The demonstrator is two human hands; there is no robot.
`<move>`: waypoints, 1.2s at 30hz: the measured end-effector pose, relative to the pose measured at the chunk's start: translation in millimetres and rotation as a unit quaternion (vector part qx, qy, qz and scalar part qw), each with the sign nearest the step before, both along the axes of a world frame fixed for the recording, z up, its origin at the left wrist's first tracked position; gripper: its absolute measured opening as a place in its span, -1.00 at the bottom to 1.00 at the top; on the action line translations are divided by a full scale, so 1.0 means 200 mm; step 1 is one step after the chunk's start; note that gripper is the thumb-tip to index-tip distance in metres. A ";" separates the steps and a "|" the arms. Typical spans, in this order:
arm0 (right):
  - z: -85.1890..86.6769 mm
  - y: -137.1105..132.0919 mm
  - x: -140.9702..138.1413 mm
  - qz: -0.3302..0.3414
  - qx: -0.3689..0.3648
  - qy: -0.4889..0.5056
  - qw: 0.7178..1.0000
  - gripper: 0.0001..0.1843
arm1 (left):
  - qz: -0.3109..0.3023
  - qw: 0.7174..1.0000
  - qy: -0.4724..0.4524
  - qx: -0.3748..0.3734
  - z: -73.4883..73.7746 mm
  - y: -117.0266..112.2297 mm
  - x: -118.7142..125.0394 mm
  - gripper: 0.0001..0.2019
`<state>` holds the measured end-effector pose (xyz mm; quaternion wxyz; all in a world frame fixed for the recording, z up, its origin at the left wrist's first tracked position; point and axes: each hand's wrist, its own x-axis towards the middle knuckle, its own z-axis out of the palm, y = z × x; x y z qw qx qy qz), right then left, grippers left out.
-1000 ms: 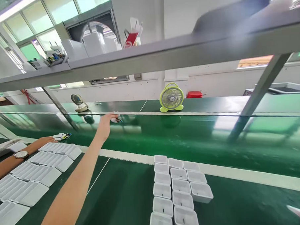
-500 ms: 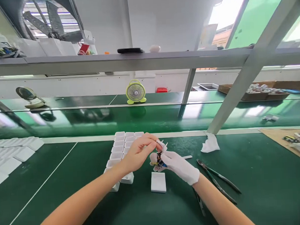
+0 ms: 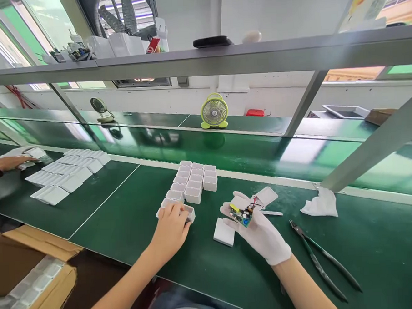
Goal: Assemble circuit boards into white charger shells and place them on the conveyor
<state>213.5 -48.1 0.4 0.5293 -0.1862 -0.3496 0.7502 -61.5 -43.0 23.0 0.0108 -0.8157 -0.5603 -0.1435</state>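
Note:
My bare left hand reaches to the near end of the rows of white plastic boxes. Its fingers curl over the edge of an open white plastic box. On the palm of my gloved right hand lies a small circuit board with yellow and blue parts. The gloved thumb presses on the board. Thin wires run from it to a white plastic cover beyond the fingers. A flat white square piece lies on the green table between my hands.
Long-handled pliers lie to the right, with a crumpled white cloth behind them. More white cases stand at left, near another person's hand. A cardboard box is at lower left. A metal post slants at right.
My left hand has left the circuit board and moved left and nearer, onto a white box. My right hand has turned palm up under the board. The view has swung left.

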 end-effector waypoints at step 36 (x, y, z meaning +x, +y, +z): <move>0.09 -0.09 0.00 -0.099 0.142 -0.266 0.948 -0.39 | -0.234 0.826 -0.437 -0.268 -0.11 0.16 0.28 -0.45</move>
